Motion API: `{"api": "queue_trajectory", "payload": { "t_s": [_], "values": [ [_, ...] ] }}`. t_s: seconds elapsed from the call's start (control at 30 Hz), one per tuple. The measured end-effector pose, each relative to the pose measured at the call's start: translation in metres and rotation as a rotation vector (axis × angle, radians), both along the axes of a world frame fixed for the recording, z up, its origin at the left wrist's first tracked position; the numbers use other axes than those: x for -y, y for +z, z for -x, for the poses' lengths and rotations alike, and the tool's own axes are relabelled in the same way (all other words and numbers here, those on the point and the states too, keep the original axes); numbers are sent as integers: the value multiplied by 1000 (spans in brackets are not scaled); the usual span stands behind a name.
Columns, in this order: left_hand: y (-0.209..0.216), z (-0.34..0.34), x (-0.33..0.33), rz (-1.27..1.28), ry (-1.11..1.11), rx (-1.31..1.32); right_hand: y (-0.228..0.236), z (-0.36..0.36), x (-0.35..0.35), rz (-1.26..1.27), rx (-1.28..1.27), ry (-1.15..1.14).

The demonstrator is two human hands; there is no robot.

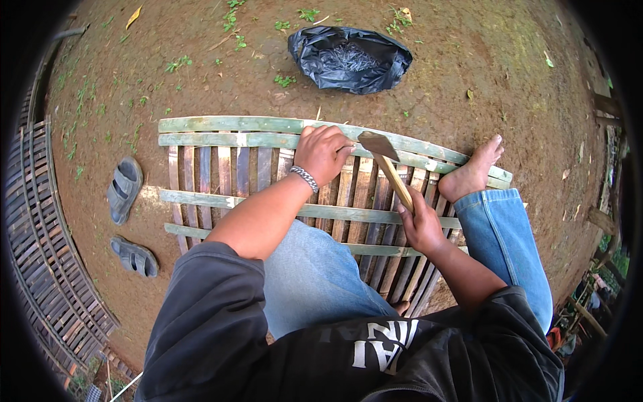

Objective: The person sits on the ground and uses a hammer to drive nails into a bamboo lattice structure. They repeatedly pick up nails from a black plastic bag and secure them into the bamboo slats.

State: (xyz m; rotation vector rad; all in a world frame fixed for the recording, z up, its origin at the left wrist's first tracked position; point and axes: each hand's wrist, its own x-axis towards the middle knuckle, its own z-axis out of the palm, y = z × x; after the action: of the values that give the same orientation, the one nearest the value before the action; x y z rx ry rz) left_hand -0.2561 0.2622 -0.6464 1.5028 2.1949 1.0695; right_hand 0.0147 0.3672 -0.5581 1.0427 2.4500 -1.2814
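Observation:
My left hand (325,153) rests on the far edge of a slatted bamboo panel (375,214), thumb and finger pinched around a small nail at the second green strip (261,140). In my right hand (423,224) is a hammer (394,175), gripped by its wooden handle. The dark metal hammer head hangs over the far strips, just right of my left fingertips. Narrow brown and dark slats run lengthwise under the green crosswise strips. My bare foot (472,171) presses on the panel's right end.
Beyond the panel, an open black plastic bag (349,60) holds many nails on the dirt ground. Two grey sandals (126,191) lie at the left. A second bamboo panel (50,248) stretches along the left edge. Wooden posts (606,221) line the right edge.

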Motion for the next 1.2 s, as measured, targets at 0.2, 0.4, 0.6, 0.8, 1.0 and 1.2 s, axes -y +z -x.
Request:
{"api": "queue_trajectory", "payload": {
  "t_s": [0.2, 0.4, 0.6, 0.8, 1.0, 1.2],
  "values": [
    [0, 0, 0, 10, -15, -23, -7, -4, -5, -45, 121, 61],
    [-2, 0, -1, 20, -8, -19, 2, -1, -2, -62, -16, 8],
    [-2, 1, 0, 23, -15, -23, 3, 4, -8, -47, 81, 34],
    [1, 0, -2, 42, -18, -12, 2, 2, -9, -63, 74, 57],
    [-1, -1, 0, 45, -21, -22, 1, 1, -13, -97, -30, 18],
    [-1, 0, 1, 67, -27, -39, 0, 4, -15, -40, 140, 54]
  ]
}}
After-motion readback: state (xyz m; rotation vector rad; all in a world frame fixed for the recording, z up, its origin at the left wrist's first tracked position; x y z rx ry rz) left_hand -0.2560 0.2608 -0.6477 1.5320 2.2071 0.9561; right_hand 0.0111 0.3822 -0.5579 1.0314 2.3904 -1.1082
